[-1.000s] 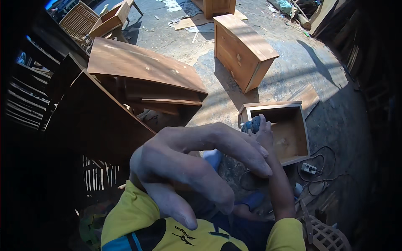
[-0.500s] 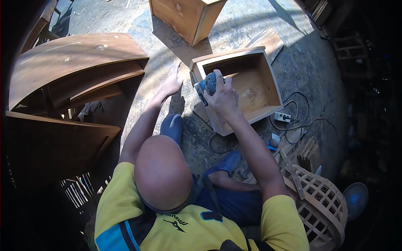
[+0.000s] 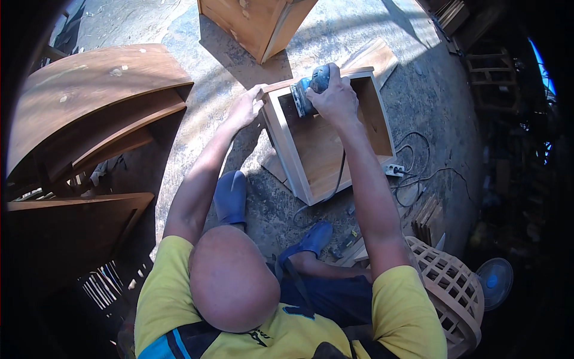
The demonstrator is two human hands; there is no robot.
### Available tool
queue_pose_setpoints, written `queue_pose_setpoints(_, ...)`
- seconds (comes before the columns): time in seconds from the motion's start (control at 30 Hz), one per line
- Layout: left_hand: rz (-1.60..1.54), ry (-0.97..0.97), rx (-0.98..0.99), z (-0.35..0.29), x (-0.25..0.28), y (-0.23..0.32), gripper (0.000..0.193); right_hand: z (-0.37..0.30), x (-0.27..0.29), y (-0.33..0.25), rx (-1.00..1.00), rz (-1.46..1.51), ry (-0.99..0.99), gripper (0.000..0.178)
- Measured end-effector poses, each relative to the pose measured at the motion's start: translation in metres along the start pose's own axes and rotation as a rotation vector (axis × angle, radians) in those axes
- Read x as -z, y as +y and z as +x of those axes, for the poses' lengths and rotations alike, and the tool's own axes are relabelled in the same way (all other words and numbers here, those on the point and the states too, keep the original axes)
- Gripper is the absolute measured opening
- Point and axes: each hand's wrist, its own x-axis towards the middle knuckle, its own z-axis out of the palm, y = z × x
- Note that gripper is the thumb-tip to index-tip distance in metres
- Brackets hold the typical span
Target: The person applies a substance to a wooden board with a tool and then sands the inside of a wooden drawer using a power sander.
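Observation:
My right hand (image 3: 336,100) is wrapped round a blue electric sander (image 3: 311,90), holding it at the far-left part of an open wooden drawer (image 3: 291,152). The sander's pad faces left, close to the drawer's inner edge; exact contact is hard to see. A dark cord hangs from it across the drawer's near side. With bent fingers, my left hand (image 3: 245,109) grips the far-left corner of the drawer, at the end of its front panel. The drawer rests on the floor, tilted in view, with its opening facing up.
A curved wooden cabinet (image 3: 107,75) stands at left, and another wooden piece (image 3: 254,24) stands beyond the drawer. A white power strip (image 3: 393,170) and looped cords lie at right. Near the lower right are a wooden lattice piece (image 3: 445,272), wood offcuts (image 3: 427,218) and a round clear-rimmed disc (image 3: 495,281).
My left hand has moved from beside the drawer onto its far-left corner. My right hand has carried the sander farther away and slightly right. The drawer appears turned and shifted a little.

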Motion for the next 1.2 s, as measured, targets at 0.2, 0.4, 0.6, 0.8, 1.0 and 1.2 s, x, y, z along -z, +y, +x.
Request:
queue_pose_setpoints(0.2,0.019,0.023,-0.011,0.006,-0.005,-0.005,0.042,0.029,0.014,0.036,-0.031,-0.021,-0.032,0.085)
queue_pose_setpoints(0.4,0.125,0.05,-0.007,0.006,0.001,-0.025,0.043,-0.007,-0.006,-0.033,0.145,0.073,-0.149,0.078)
queue_pose_setpoints(0.6,0.155,0.039,-0.038,0.007,-0.003,-0.02,0.043,0.015,0.006,0.031,0.059,0.061,-0.056,0.083)
queue_pose_setpoints(0.8,0.136,0.065,-0.059,0.006,-0.007,-0.018,0.043,0.08,0.018,0.143,-0.042,-0.007,0.046,0.089)
queue_pose_setpoints(1.0,0.132,0.061,-0.025,0.004,-0.002,-0.01,0.038,0.105,0.014,0.151,-0.087,-0.025,0.126,0.093)
queue_pose_setpoints(1.2,0.113,0.049,-0.047,0.001,0.002,-0.009,0.037,0.049,-0.015,0.045,-0.003,0.056,0.107,0.09)
